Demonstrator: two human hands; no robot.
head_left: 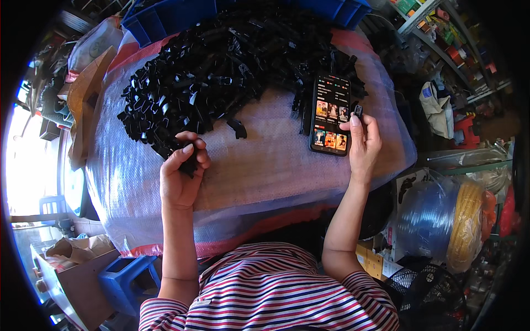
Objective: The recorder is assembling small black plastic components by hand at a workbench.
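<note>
A heap of small black plastic pieces (221, 71) covers the far part of a bulging woven sack (265, 165). My left hand (182, 165) is at the near left edge of the heap, its fingers curled around a few of the black pieces. At the right, a phone (329, 118) lies face up with its screen lit, showing rows of small pictures. My right hand (364, 138) is at the phone's right edge, one fingertip over the screen. Its thumb and fingers pinch a small black plastic piece (358, 110). One loose piece (237, 129) lies apart on the sack between my hands.
Blue plastic crates (165, 22) stand behind the heap. A blue stool (130, 281) is at the lower left, beside an open box (77, 276). Wrapped rolls (436, 220) and a black mesh fan guard (430, 292) are at the right, below crowded shelves (441, 33).
</note>
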